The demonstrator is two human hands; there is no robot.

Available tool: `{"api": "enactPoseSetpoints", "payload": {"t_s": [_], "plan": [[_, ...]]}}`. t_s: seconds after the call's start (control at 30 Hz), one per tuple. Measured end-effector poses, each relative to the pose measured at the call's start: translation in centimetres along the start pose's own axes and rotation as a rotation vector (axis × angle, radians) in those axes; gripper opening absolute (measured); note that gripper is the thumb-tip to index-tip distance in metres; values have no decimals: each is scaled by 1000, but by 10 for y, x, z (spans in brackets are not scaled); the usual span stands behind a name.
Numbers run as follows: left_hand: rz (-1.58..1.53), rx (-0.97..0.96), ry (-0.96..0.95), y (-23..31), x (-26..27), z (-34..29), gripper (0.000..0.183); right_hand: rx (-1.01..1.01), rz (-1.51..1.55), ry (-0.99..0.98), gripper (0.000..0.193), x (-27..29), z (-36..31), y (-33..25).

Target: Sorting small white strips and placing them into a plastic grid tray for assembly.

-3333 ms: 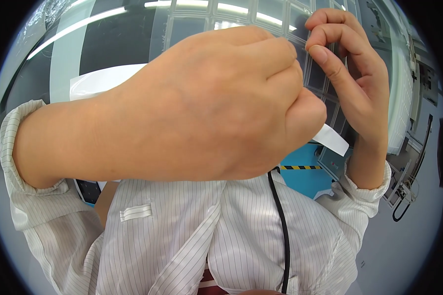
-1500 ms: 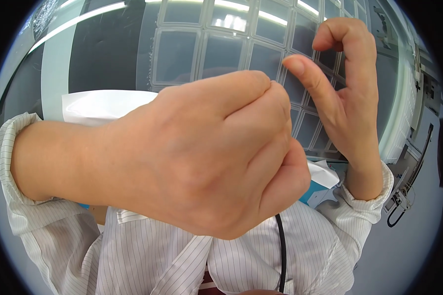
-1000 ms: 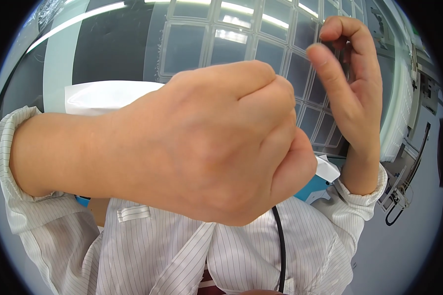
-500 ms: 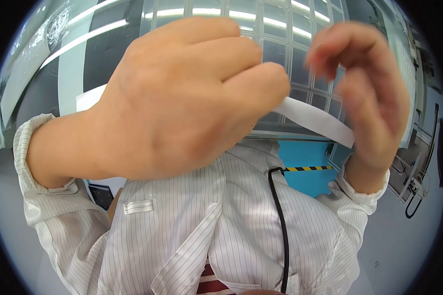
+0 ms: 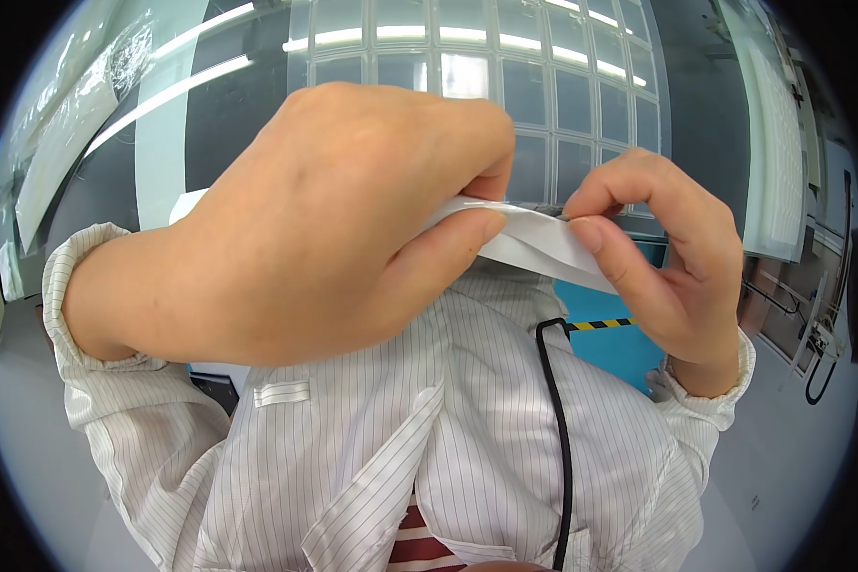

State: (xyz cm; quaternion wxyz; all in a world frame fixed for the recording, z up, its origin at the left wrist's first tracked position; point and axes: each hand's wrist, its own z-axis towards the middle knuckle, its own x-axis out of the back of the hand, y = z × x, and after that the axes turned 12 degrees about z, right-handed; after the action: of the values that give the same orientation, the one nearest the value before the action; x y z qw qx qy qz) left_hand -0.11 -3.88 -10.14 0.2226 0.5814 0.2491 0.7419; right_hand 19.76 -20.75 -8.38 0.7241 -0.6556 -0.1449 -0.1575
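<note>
A narrow white strip (image 5: 543, 243), like paper or tape backing, stretches between my hands in front of my chest. My left hand (image 5: 343, 224) is closed, its thumb and forefinger pinching the strip near the middle of the view. At the other end, the thumb and forefinger of my right hand (image 5: 672, 253) are pinched together at the strip's upper edge. Along that edge shows a thin layer, partly lifted from the white; whether it is film or a fold I cannot tell. The left end of the strip is hidden behind my left hand.
Beyond my hands lies a clear plastic tray (image 5: 549, 131) with square compartments, on a dark bench surface (image 5: 701, 114). Crumpled clear wrap (image 5: 129, 62) sits far left. Pale translucent sheets (image 5: 767, 143) line the right. A black cord (image 5: 561, 429) hangs down my striped coat.
My right hand, earlier raised and apart from the strip, has come down and left to pinch its edge. My left hand has turned so its thumb shows on the strip.
</note>
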Motion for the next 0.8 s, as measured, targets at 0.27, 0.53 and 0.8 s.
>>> {"api": "enactPoseSetpoints", "payload": {"t_s": [0.27,0.53,0.8], "plan": [[23,-53,97,0,-5,-1,9,17,29,-69,8,11,8,-11],[219,-298,189,-13,-23,-1,19,-256,-125,-61,9,13,50,7],[222,-317,181,-17,-19,-2,25,-383,-52,-57,8,12,66,-19]]}}
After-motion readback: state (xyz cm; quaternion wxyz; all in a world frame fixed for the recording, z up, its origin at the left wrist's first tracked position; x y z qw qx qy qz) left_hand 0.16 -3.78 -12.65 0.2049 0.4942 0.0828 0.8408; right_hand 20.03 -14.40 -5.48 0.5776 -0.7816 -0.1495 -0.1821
